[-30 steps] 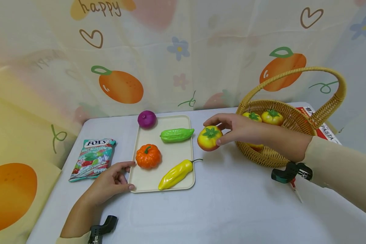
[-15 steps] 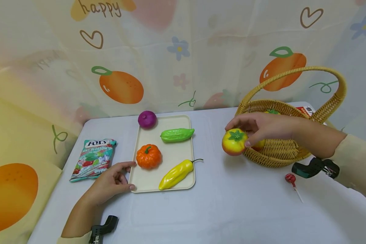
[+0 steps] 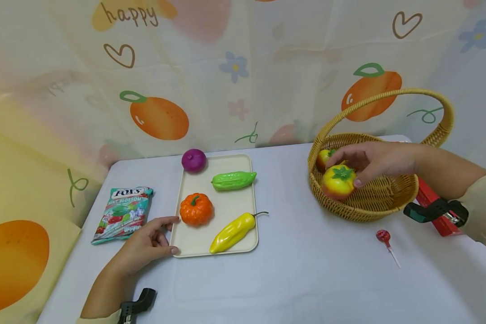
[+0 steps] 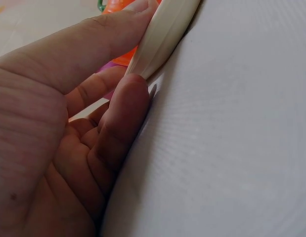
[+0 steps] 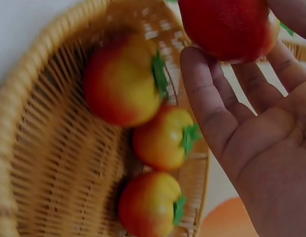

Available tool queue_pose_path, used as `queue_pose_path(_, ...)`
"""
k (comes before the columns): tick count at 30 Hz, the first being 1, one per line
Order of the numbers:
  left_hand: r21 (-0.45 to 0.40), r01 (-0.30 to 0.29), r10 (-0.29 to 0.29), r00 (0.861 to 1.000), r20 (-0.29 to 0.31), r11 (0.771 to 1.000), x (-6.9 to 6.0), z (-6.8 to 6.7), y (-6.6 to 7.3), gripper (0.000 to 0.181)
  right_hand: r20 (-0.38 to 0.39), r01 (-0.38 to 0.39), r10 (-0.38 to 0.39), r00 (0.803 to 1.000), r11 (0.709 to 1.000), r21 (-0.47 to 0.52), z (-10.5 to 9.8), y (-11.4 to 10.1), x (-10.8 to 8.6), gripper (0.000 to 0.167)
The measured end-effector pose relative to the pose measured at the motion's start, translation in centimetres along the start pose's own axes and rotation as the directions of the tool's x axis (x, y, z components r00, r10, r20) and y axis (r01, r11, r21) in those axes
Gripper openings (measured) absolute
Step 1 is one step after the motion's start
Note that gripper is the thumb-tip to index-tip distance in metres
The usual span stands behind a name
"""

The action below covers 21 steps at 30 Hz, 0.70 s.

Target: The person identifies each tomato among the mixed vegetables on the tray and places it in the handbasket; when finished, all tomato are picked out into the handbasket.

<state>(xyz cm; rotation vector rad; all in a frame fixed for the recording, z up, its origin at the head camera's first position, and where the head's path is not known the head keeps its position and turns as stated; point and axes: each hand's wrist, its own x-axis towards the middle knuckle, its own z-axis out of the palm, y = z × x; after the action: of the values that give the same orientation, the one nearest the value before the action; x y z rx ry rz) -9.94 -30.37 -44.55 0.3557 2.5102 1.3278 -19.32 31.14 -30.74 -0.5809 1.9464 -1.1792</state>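
In the head view my right hand (image 3: 384, 161) holds a yellow-red toy tomato (image 3: 338, 182) with a green leafy top, over the front left of the wicker basket (image 3: 372, 214). Three more tomatoes lie in that basket, as the right wrist view shows, one of them a larger tomato (image 5: 123, 81). At the left edge of a cream tray (image 3: 231, 204) is my left hand (image 3: 146, 240); its thumb and fingers grip the tray rim (image 4: 165, 37). On the tray are an orange pumpkin (image 3: 196, 209), a green bitter melon (image 3: 233, 181) and a yellow pepper (image 3: 232, 232).
A purple onion-like vegetable (image 3: 194, 161) sits at the tray's back left corner. Left of the tray lies a FOX'S candy bag (image 3: 123, 215). A red lollipop (image 3: 383, 236) is in front of the basket, and a red box (image 3: 435, 215) lies partly under my right arm.
My right hand has carried the tomato from beside the tray rightward to above the basket. The lollipop and more of the red box have come into sight. My left hand stays at the tray.
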Motion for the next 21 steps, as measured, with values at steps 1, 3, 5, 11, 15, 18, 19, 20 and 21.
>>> queue_pose_path(1,0.001,0.0,0.0,1.0,-0.001,1.0,0.0,0.0,0.0,0.071,-0.014,-0.011,0.011,1.0,1.0,-0.007,-0.3,0.1,-0.1,0.058)
queue_pose_path(3,0.003,0.002,-0.002,1.0,-0.002,1.0,0.0,0.0,-0.1,0.071,-0.033,-0.037,0.036,0.999,0.999,-0.035,-0.9,0.1,-0.3,0.058)
queue_pose_path(5,0.001,0.004,-0.004,1.0,-0.003,1.0,-0.1,0.0,-0.2,0.071,-0.046,-0.07,0.068,0.997,0.996,-0.052,-1.5,0.2,-0.6,0.059)
queue_pose_path(11,-0.021,-0.013,0.013,1.0,0.0,1.0,-0.1,0.0,-0.2,0.07,-0.07,-0.091,0.087,0.994,0.994,-0.064,-3.4,1.5,-1.5,0.061)
queue_pose_path(15,-0.02,-0.022,0.022,1.0,-0.002,1.0,-0.1,0.0,-0.1,0.069,-0.101,-0.122,0.114,0.988,0.989,-0.079,-4.4,2.4,-1.7,0.063)
queue_pose_path(18,-0.011,-0.018,0.018,1.0,-0.001,1.0,-0.1,-0.1,-0.1,0.069,-0.115,-0.154,0.144,0.983,0.985,-0.083,-5.0,2.9,-1.7,0.065)
queue_pose_path(19,-0.01,-0.013,0.013,1.0,-0.002,1.0,-0.1,-0.1,-0.1,0.07,-0.116,-0.164,0.154,0.981,0.983,-0.083,-5.2,3.1,-1.7,0.066)
queue_pose_path(20,-0.012,-0.011,0.011,1.0,0.002,1.0,-0.1,-0.1,-0.1,0.07,-0.116,-0.174,0.164,0.98,0.981,-0.082,-5.4,3.2,-1.7,0.067)
queue_pose_path(21,-0.013,-0.006,0.006,1.0,0.003,1.0,-0.1,-0.1,-0.2,0.07,-0.112,-0.186,0.176,0.978,0.979,-0.082,-5.6,3.3,-1.7,0.068)
